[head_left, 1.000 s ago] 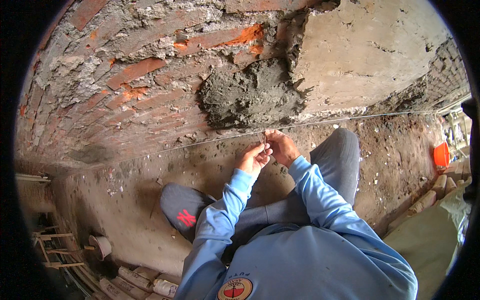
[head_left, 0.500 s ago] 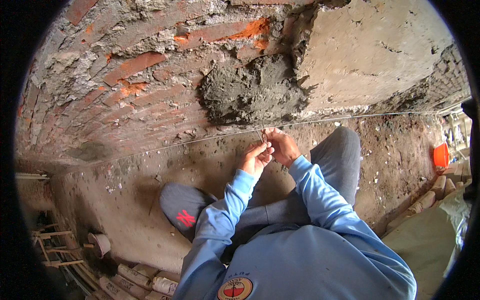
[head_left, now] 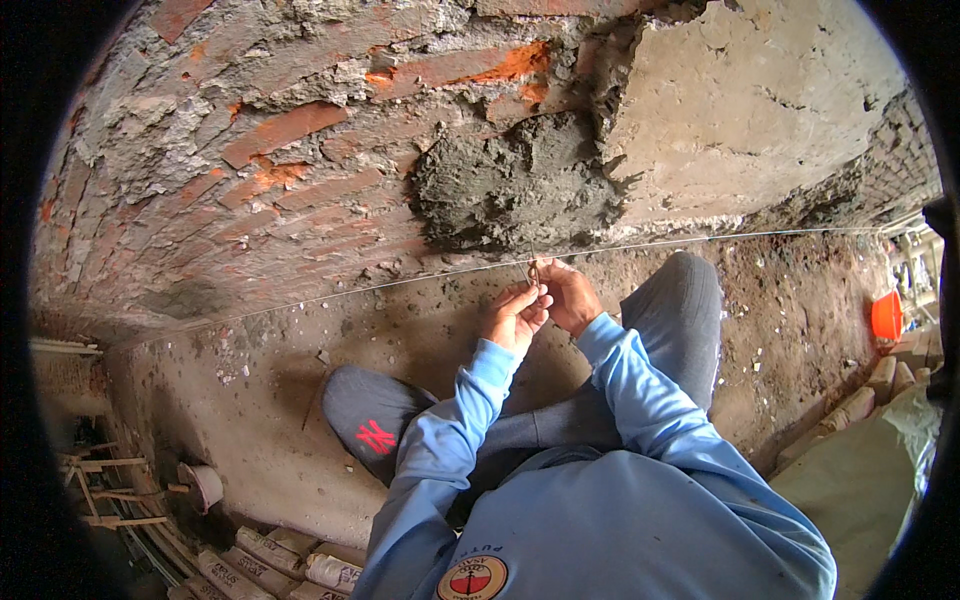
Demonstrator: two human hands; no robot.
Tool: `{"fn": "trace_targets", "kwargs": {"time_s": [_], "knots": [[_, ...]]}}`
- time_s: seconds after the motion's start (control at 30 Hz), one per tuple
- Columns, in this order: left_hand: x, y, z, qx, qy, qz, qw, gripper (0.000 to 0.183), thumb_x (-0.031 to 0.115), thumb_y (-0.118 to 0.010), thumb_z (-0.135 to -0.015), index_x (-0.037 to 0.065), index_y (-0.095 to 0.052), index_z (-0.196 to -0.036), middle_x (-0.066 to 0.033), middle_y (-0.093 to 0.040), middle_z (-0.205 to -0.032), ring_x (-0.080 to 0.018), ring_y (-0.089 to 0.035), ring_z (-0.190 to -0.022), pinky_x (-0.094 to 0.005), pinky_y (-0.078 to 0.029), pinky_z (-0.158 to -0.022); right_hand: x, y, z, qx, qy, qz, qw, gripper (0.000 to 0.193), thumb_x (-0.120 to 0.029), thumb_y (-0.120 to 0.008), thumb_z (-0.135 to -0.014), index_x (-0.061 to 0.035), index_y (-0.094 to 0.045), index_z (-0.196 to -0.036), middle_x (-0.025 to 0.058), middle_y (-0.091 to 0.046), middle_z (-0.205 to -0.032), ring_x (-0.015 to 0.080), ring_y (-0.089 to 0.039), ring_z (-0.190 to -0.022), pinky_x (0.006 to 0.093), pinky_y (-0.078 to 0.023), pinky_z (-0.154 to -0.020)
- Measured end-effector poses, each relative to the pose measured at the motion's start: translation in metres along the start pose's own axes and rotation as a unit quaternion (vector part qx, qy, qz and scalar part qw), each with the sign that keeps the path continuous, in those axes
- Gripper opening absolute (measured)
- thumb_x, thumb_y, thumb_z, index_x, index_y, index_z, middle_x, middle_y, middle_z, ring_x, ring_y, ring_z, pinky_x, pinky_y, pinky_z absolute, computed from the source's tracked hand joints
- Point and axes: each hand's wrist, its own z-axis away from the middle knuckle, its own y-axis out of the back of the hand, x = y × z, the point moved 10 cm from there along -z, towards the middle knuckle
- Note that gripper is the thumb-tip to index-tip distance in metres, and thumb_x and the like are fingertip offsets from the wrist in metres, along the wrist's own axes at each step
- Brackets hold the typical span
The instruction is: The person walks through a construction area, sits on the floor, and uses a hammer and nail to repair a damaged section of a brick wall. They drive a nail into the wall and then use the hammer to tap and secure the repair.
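Near frame centre, our left hand and right hand pinch a small brown piece between fingertips, its length pointing up-frame toward the taut white string.

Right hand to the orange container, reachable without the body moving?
Probably not: the orange container stands well off near the picture's right edge, the right knee lies between, and the right hand seems occupied, pinching a small thin item with the left hand.
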Motion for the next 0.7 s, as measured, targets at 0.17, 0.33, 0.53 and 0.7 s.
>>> {"fn": "trace_targets", "kwargs": {"time_s": [0.17, 0.33, 0.53, 0.7], "knots": [[0.0032, -0.0053, -0.0009, -0.023, -0.010, -0.007, 1.000, 0.010, 0.009, -0.066, -0.092, 0.005, -0.067, -0.102, -0.0071, -0.070, -0.096, -0.0183, -0.068, -0.086, -0.0272, -0.056, -0.069, 0.0004, -0.0005, -0.0002, 0.004, 0.000, -0.010, 1.000, 0.012, -0.011, -0.052, -0.097, -0.0040, -0.057, -0.106, 0.0046, -0.063, -0.090, 0.0137, -0.058, -0.070, 0.0266, -0.050, -0.062], [0.0030, -0.0036, -0.0026, -0.010, -0.011, 0.003, 1.000, 0.010, 0.008, -0.067, -0.091, 0.005, -0.067, -0.101, -0.0077, -0.070, -0.096, -0.0190, -0.069, -0.086, -0.0280, -0.056, -0.069, 0.0002, 0.0041, -0.0050, 0.003, 0.009, -0.021, 1.000, 0.015, -0.010, -0.049, -0.097, -0.0041, -0.055, -0.109, 0.0058, -0.063, -0.096, 0.0152, -0.060, -0.078, 0.0265, -0.052, -0.066], [0.0022, 0.0011, -0.0062, 0.005, -0.028, 0.013, 1.000, 0.008, 0.006, -0.067, -0.091, 0.007, -0.066, -0.099, -0.0081, -0.071, -0.097, -0.0193, -0.069, -0.085, -0.0292, -0.057, -0.069, 0.0011, 0.0043, -0.0080, -0.022, 0.002, -0.020, 1.000, 0.017, -0.009, -0.052, -0.095, -0.0028, -0.057, -0.109, 0.0054, -0.064, -0.092, 0.0145, -0.060, -0.076, 0.0251, -0.051, -0.065], [0.0027, -0.0002, -0.0069, 0.004, -0.056, 0.012, 0.998, 0.007, 0.005, -0.067, -0.090, 0.009, -0.066, -0.095, -0.0074, -0.071, -0.096, -0.0178, -0.068, -0.084, -0.0286, -0.056, -0.069, 0.0009, -0.0011, -0.0069, -0.038, -0.002, -0.021, 0.999, 0.019, -0.010, -0.054, -0.094, -0.0023, -0.058, -0.110, 0.0050, -0.064, -0.090, 0.0140, -0.060, -0.075, 0.0252, -0.052, -0.066]]}}
